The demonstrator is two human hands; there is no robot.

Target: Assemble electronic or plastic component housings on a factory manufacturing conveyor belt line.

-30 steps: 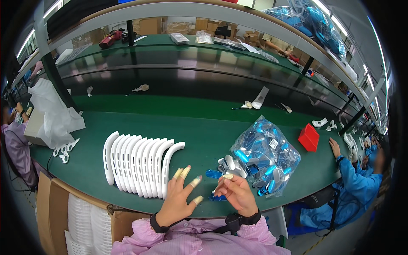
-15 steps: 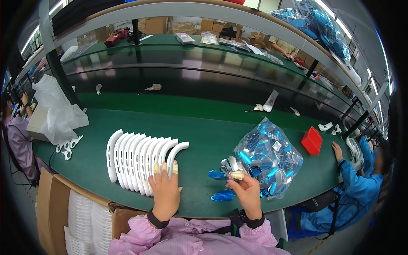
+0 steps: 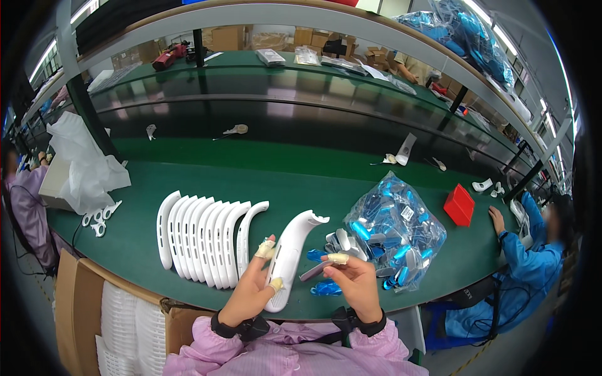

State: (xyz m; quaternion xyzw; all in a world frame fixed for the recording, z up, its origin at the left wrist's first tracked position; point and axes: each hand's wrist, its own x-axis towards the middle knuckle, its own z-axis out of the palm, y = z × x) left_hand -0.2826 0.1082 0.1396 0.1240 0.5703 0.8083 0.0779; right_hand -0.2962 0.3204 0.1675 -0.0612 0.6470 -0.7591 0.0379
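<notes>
My left hand [image 3: 254, 287] grips a long curved white plastic shell [image 3: 290, 254], lifted off the green table [image 3: 188, 182] and tilted up to the right. My right hand [image 3: 354, 280] holds a small grey strip part [image 3: 315, 271] beside it, fingertips taped. A row of several matching white shells [image 3: 204, 238] stands on edge just left of my left hand. A clear bag of shiny blue parts [image 3: 395, 229] lies open to the right, with loose blue and grey pieces [image 3: 326, 288] spilled by my right hand.
A red box [image 3: 459, 205] sits right of the bag. White plastic wrap [image 3: 84, 166] and small white parts [image 3: 100, 216] lie at the left. A cardboard box [image 3: 125, 319] stands below the table edge. Seated persons work at far left [image 3: 25, 207] and right [image 3: 527, 257]. A shelf [image 3: 282, 62] holds cartons.
My left hand has picked one white shell off the end of the row and raised it. My right hand now holds a grey strip beside it.
</notes>
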